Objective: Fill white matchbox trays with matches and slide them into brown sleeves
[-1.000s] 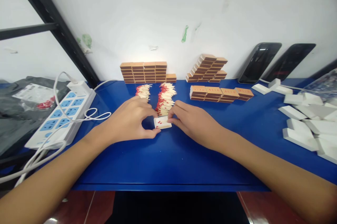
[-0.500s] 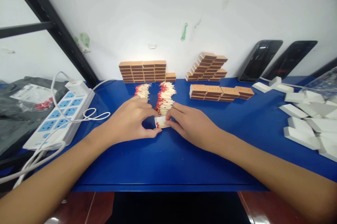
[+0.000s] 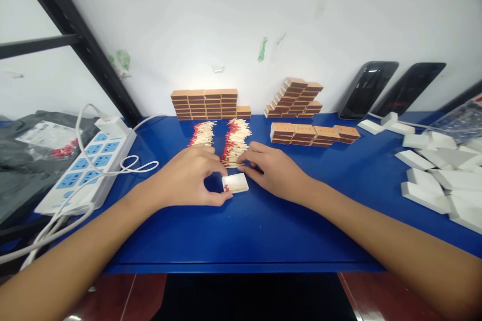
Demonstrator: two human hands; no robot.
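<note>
A small white tray (image 3: 236,182) with a few red-tipped matches along its near side lies on the blue table. My left hand (image 3: 196,175) grips the tray's left end between thumb and finger. My right hand (image 3: 269,168) is at the near end of a long pile of matches (image 3: 236,140), with thumb and forefinger pinched together; whatever is between the fingertips is too small to make out. Another, smaller pile of matches (image 3: 202,133) lies behind my left hand.
Stacked matchboxes (image 3: 204,104) and a stepped stack (image 3: 293,97) stand by the wall, with a lower row (image 3: 314,133) in front. White trays (image 3: 429,180) are heaped at right near two phones (image 3: 369,90). A power strip (image 3: 86,165) with cables lies left.
My right hand has moved off the white tray to the near end of the long match pile. The tray, still in my left hand, is now more visible and slightly nearer to me.
</note>
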